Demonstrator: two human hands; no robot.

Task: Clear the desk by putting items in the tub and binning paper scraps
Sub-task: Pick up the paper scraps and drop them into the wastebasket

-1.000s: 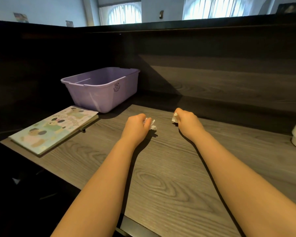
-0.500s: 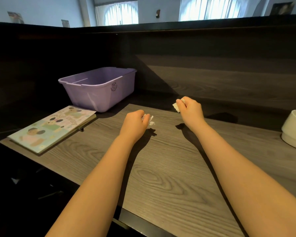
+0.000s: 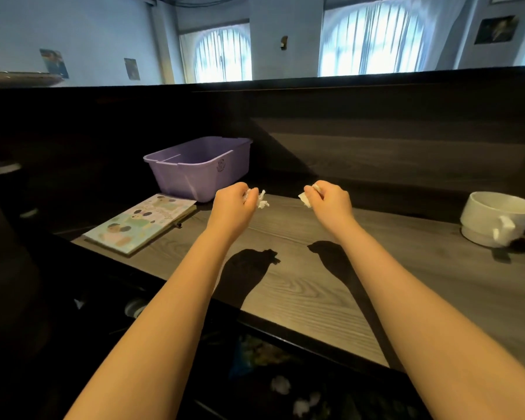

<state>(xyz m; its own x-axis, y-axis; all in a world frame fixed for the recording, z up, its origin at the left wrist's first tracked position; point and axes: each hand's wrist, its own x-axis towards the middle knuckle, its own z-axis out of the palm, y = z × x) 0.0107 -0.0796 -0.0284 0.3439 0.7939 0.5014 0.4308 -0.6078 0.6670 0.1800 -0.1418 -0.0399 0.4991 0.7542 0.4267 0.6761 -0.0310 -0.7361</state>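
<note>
Grey wood surface (image 3: pixel 300 286) fills lower frame; purple tub (image 3: pixel 200 168) center-left, picture book (image 3: pixel 140 222) lower left of it, white mug (image 3: pixel 494 219) far right. Left hand (image 3: pixel 234 201) fingers curled on crumpled paper scrap (image 3: pixel 259 200); right hand (image 3: pixel 331 201) pinches another scrap (image 3: pixel 306 200) (both raised, mid-frame).

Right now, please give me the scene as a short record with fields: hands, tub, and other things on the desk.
left hand: closed on white paper scraps, raised above desk
right hand: closed on a white paper scrap, raised above desk
tub: purple, at back left of desk, contents not visible
book: flat, beside tub
mug: white, far right
</note>
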